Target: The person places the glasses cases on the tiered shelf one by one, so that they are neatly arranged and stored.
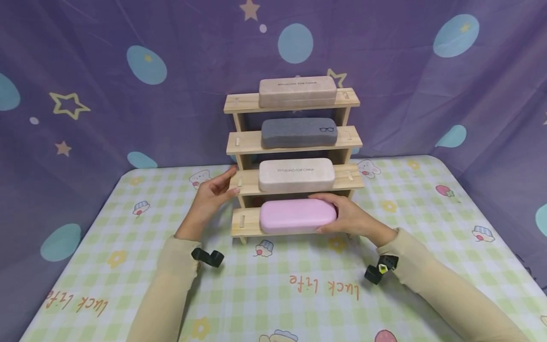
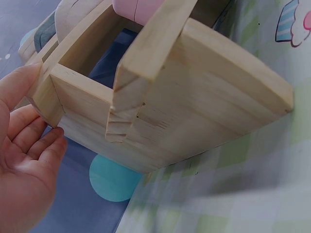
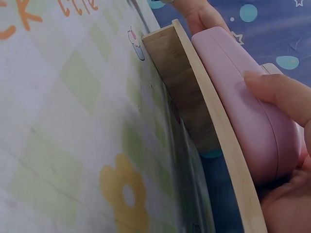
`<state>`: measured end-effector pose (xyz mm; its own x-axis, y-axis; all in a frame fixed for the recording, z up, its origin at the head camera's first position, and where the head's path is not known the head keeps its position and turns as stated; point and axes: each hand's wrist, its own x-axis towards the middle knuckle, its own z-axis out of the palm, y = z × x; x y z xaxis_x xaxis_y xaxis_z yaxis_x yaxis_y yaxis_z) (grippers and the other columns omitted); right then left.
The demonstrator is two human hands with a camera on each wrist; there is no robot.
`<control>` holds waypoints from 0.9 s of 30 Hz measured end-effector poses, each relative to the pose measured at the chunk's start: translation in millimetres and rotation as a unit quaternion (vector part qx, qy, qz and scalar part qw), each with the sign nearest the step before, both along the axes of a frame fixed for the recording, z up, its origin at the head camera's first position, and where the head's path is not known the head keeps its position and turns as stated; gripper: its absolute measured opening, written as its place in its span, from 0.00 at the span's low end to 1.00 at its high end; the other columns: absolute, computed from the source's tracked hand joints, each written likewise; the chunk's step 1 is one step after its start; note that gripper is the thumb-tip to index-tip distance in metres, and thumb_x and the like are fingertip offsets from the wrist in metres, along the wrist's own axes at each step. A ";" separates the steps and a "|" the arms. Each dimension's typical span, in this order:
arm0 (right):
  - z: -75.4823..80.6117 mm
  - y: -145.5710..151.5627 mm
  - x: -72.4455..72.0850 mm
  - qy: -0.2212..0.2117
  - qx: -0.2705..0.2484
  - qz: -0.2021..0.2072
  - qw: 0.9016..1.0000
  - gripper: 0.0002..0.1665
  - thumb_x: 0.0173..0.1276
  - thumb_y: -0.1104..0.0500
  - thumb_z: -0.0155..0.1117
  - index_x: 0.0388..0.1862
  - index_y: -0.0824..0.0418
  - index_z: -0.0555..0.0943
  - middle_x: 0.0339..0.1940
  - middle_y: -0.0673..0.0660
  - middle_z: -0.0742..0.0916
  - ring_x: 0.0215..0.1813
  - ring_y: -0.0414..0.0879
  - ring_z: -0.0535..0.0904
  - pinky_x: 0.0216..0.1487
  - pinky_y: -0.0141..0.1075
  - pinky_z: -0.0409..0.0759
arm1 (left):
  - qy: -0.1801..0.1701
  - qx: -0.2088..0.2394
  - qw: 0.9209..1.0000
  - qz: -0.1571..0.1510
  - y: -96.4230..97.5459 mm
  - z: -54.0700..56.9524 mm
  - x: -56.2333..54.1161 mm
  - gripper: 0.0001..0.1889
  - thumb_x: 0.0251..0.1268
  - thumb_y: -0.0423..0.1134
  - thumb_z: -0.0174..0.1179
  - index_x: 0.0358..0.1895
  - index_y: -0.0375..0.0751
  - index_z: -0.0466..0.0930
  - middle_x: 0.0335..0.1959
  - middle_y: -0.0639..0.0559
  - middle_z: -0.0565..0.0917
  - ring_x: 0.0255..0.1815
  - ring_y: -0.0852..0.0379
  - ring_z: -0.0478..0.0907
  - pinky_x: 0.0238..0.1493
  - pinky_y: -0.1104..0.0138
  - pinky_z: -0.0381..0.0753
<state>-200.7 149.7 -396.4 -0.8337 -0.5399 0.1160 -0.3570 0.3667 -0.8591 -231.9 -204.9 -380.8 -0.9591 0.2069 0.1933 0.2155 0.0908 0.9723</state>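
A pink glasses case [image 1: 297,216] lies on the bottom tier of a stepped wooden display rack [image 1: 248,221]. My right hand [image 1: 353,216] grips its right end, thumb on the front and fingers behind, also visible in the right wrist view with the thumb [image 3: 279,92] on the pink case [image 3: 243,97]. My left hand [image 1: 210,199] holds the left end of the tier above. In the left wrist view, the left hand [image 2: 31,150] has its thumb on that board's edge and its fingertips at the underside.
On the higher tiers rest a white case [image 1: 297,175], a grey-blue case [image 1: 299,133] and a beige case [image 1: 297,92]. The rack stands on a checked tablecloth [image 1: 265,304], before a purple patterned curtain [image 1: 192,95].
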 end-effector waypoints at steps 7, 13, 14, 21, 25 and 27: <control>-2.1 5.1 3.8 0.016 -0.017 0.009 1.000 0.47 0.45 0.60 0.79 0.66 0.59 0.70 0.63 0.60 0.76 0.57 0.49 0.72 0.58 0.34 0.70 | 0.000 0.006 1.000 -0.005 2.1 0.1 -0.9 0.30 0.61 0.25 0.59 0.67 0.30 0.62 0.70 0.43 0.63 0.71 0.52 0.60 0.69 0.68 0.60; -8.4 7.2 8.5 0.001 -0.106 0.027 0.994 0.45 0.47 0.71 0.75 0.66 0.70 0.67 0.66 0.67 0.71 0.61 0.45 0.70 0.58 0.25 0.72 | 0.000 0.001 1.000 -0.002 -1.4 -1.0 -2.3 0.30 0.61 0.26 0.60 0.67 0.30 0.62 0.70 0.43 0.63 0.71 0.52 0.60 0.68 0.71 0.61; -9.5 7.5 9.5 0.000 -0.118 0.029 0.993 0.45 0.47 0.72 0.74 0.66 0.71 0.67 0.66 0.67 0.70 0.62 0.43 0.69 0.59 0.25 0.72 | -0.001 0.000 1.000 0.000 -2.3 -1.3 -2.4 0.30 0.61 0.26 0.60 0.67 0.30 0.62 0.70 0.43 0.64 0.71 0.52 0.60 0.67 0.71 0.62; -12.9 13.1 15.0 0.031 -0.134 0.013 0.990 0.43 0.51 0.73 0.72 0.66 0.71 0.66 0.68 0.67 0.69 0.66 0.36 0.66 0.66 0.27 0.65 | -0.004 0.008 1.000 0.004 -4.9 -4.1 -3.3 0.30 0.61 0.25 0.60 0.67 0.29 0.62 0.70 0.42 0.63 0.70 0.50 0.60 0.66 0.72 0.63; -12.2 19.5 22.3 0.051 -0.112 -0.015 0.992 0.40 0.53 0.70 0.71 0.66 0.68 0.68 0.66 0.65 0.72 0.67 0.34 0.65 0.68 0.25 0.60 | -0.002 -0.001 1.000 0.000 -2.4 -8.3 -5.2 0.30 0.61 0.26 0.60 0.67 0.30 0.63 0.70 0.43 0.64 0.70 0.51 0.60 0.67 0.72 0.63; -11.3 22.4 26.0 0.057 -0.111 -0.022 0.992 0.39 0.54 0.70 0.71 0.65 0.68 0.69 0.66 0.66 0.72 0.67 0.34 0.64 0.69 0.25 0.59 | -0.002 -0.022 1.000 0.001 -2.3 -9.4 -7.2 0.30 0.61 0.28 0.61 0.67 0.32 0.63 0.69 0.45 0.64 0.70 0.53 0.60 0.68 0.71 0.62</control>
<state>-174.7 172.1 -407.7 -0.8307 -0.4540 0.3222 -0.4440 0.1911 -0.8754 -239.1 -207.2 -390.3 -0.9602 0.2136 0.1803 0.2115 0.1334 0.9682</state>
